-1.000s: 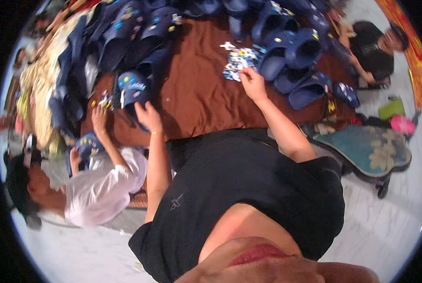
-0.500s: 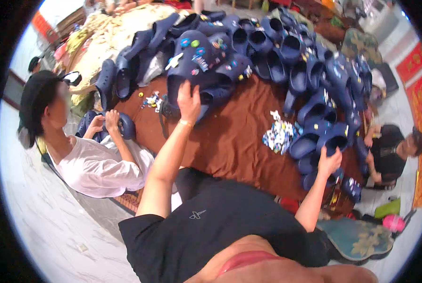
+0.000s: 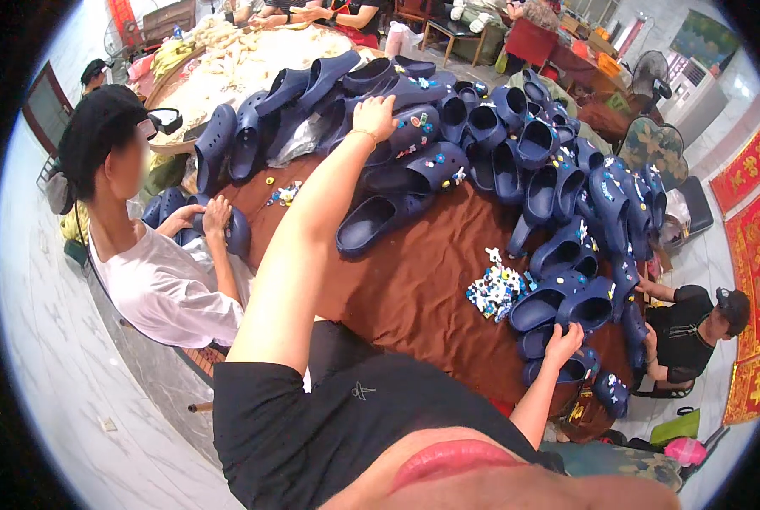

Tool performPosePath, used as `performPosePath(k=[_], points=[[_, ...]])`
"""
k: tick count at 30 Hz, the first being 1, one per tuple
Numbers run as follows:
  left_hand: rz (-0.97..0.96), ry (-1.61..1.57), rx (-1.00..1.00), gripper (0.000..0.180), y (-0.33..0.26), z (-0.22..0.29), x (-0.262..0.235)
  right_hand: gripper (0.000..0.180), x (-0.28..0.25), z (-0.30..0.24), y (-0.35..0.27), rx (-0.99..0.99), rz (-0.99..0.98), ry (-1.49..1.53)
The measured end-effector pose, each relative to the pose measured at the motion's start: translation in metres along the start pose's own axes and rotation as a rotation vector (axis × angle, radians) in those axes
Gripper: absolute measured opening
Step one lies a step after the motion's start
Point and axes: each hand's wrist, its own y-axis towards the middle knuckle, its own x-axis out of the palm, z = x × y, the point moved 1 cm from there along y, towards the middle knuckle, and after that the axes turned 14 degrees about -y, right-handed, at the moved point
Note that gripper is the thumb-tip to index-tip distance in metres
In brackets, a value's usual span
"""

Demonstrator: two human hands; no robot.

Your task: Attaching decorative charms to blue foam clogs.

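Note:
Dark-blue clogs with colourful charms stand in a wide heap across the brown cloth. Over the back middle of the heap reaches my left hand (image 3: 375,119), its fingers loosely stretched beside a decorated clog (image 3: 412,127). Whether it touches that clog I cannot tell. Nearer me lie another charmed clog (image 3: 439,166) and a clog (image 3: 371,224) with its opening showing. On the right, my right hand (image 3: 562,344) has its fingers apart just in front of a clog (image 3: 587,306). Left of that clog sits a pile of small white, blue and black charms (image 3: 496,291).
A person in a white shirt (image 3: 172,280) handles a blue clog at the left. Another in black (image 3: 694,331) works at the right edge of the heap. A smaller group of charms (image 3: 286,194) lies by the left clogs. Brown cloth (image 3: 414,297) covers the table.
My left hand has moved farther out and let go of the charm-covered clog, now lower in the heap. My right hand has come off the clog's rim. The view has tilted up.

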Motion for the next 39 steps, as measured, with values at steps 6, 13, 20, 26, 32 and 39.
performPosePath(k=[6, 13, 20, 26, 32, 39], points=[[0.238, -0.139, 0.160, 0.049, -0.046, -0.018, 0.028, 0.024, -0.036, -0.031, 0.017, -0.073, 0.166, 0.252], [-0.044, -0.879, 0.175, 0.048, -0.169, 0.055, 0.050, 0.018, -0.066, -0.115, -0.014, -0.435, 0.259, 0.321], [-0.493, -1.528, -0.317, 0.074, -0.252, 0.080, 0.073, 0.016, -0.036, -0.216, -0.087, -0.926, -0.180, 0.544], [-0.375, -0.839, -0.279, 0.062, -0.304, 0.020, 0.098, 0.018, 0.008, -0.231, -0.114, -0.945, -0.531, 0.680], [0.059, -0.505, 0.012, 0.047, -0.319, 0.016, 0.106, 0.026, 0.048, -0.187, -0.042, -0.527, -0.328, 0.329], [-0.137, -0.682, 0.183, 0.032, -0.319, 0.048, 0.112, 0.054, 0.094, -0.170, 0.024, -0.470, -0.330, -0.113]])
